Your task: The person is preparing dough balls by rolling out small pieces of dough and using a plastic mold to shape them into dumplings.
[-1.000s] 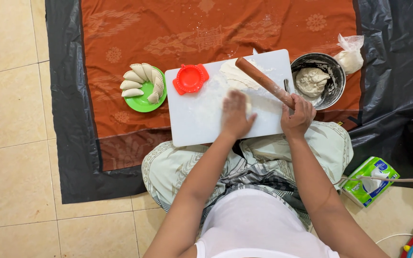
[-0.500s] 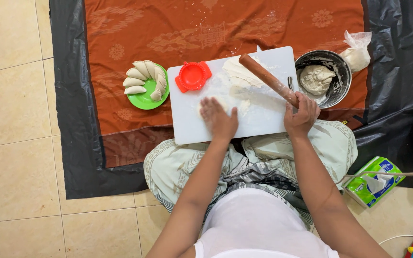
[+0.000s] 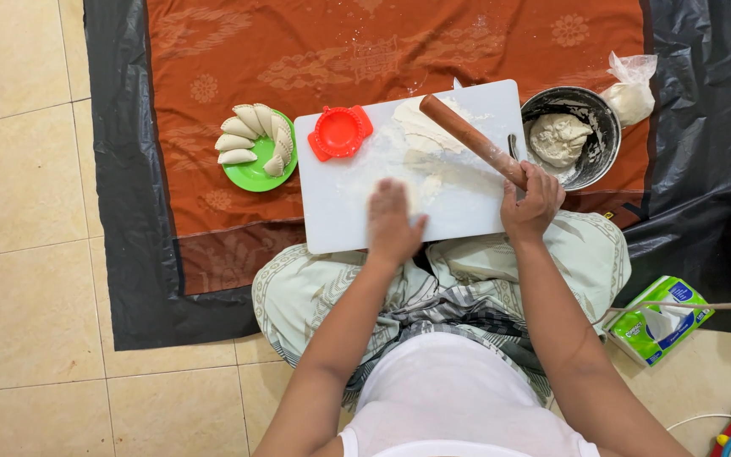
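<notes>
The left hand (image 3: 393,222) lies flat and open on the floured white cutting board (image 3: 332,220), covering dough; the right hand (image 3: 532,203) grips the lower end of a wooden rolling pin (image 3: 467,138) slanting across the board's right side

Bare strip of white board (image 3: 340,216) lying open betw. red press (image 3: 340,132) & left hand (image 3: 392,222); rolling pin (image 3: 471,140) slanting across right side, metal bowl (image 3: 570,135) crowding the board's right edge.
</notes>
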